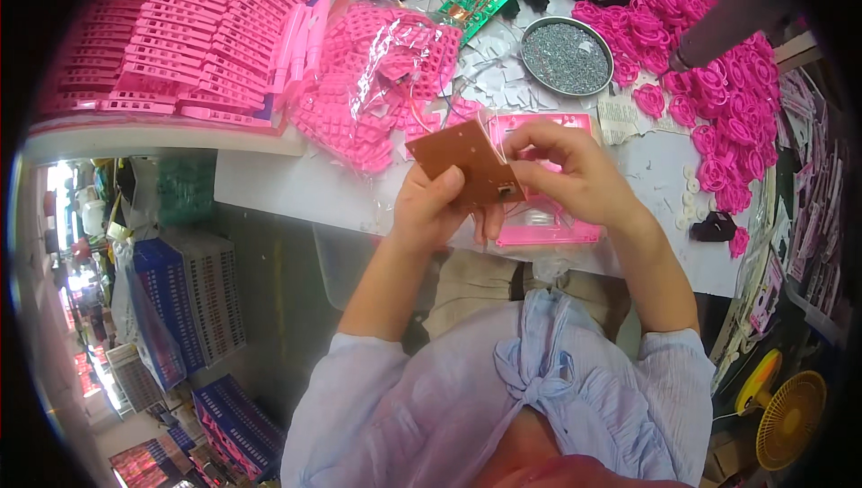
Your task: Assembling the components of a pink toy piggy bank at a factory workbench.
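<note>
A brown circuit board (pixel 456 158) is tilted up over the front of the table, its plain side facing me. My left hand (pixel 431 199) grips it from the lower left, thumb across its face and fingertips behind it. At the board's right edge, my right hand (pixel 575 169) has its thumb and curled fingers drawn together. Thin wires run up by these fingertips; whatever is pinched there is hidden. Under my hands lies a pink plastic casing (pixel 549 235), partly covered by them.
Pink button pads (pixel 346 75) in clear plastic lie left of my hands, beside stacked pink casings (pixel 193 30). Farther back are a green circuit board (pixel 480 3) and a round dish of small metal parts (pixel 567 66). An electric screwdriver (pixel 727 21) hangs over pink rings (pixel 718 120).
</note>
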The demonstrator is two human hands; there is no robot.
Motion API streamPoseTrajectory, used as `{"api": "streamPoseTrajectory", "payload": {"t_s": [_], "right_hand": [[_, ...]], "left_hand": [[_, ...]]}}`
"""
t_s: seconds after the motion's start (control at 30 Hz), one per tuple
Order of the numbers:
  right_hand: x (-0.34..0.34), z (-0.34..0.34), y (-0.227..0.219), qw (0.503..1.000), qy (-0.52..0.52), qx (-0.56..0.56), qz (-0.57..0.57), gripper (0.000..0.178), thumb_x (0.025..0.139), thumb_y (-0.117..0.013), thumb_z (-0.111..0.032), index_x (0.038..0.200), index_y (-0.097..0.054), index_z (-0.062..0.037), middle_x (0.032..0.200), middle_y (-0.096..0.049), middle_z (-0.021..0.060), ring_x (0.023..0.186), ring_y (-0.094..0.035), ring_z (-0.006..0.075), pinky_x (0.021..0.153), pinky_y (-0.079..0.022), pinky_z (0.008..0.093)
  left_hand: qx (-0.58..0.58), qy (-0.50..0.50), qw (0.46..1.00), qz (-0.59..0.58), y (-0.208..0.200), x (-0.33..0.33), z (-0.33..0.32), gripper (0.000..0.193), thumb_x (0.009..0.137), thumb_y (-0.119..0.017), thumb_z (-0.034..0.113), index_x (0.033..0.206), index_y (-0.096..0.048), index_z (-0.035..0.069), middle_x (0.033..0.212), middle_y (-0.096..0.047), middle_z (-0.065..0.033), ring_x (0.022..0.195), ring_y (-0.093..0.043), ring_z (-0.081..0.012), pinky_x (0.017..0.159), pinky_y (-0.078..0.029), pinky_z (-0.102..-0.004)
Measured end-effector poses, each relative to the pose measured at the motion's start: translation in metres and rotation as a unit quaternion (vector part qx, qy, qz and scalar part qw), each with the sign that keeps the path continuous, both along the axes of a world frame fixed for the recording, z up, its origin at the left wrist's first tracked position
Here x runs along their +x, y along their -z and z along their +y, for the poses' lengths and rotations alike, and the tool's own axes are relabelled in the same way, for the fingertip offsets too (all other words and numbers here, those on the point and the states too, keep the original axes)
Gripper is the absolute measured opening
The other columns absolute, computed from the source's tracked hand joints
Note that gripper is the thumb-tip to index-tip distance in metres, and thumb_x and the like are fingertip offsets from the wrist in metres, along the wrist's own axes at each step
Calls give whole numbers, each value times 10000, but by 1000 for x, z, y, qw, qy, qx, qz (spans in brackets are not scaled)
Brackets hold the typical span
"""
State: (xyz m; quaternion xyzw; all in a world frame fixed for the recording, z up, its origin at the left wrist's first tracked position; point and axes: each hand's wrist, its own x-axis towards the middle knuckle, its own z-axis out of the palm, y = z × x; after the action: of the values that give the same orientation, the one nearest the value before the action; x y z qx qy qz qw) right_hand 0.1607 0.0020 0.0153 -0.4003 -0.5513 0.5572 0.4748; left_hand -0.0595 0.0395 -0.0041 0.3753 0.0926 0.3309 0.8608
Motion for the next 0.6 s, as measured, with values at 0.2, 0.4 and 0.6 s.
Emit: {"api": "streamPoseTrajectory", "payload": {"t_s": [0.2,0.4,0.6], "right_hand": [[-7,3,-17,989,-24,-40,139,159,983,-654,-147,1041,-697,-6,1112,-655,53,985,-621,128,878,-508,291],[-29,-16,-3,951,129,-51,277,129,1038,-571,-167,1016,-621,-50,1061,-634,44,1022,-630,132,847,-558,314],[-18,-32,-1,926,66,-237,285,104,1066,-503,-211,1067,-523,-109,1013,-631,48,669,-584,84,510,-422,210]], "left_hand": [[86,-105,984,112,-8,0,-14,421,1038,-574,288,1323,-520,-17,1036,-682,-158,706,-641,-172,548,-549,-305],[6,-152,986,66,-7,3,-16,395,1049,-563,230,1372,-487,16,1076,-680,-155,632,-551,-109,462,-457,-247],[120,-212,948,207,-13,11,-23,292,1044,-551,112,1316,-553,5,1003,-702,-89,557,-464,-48,461,-363,-203]]}}
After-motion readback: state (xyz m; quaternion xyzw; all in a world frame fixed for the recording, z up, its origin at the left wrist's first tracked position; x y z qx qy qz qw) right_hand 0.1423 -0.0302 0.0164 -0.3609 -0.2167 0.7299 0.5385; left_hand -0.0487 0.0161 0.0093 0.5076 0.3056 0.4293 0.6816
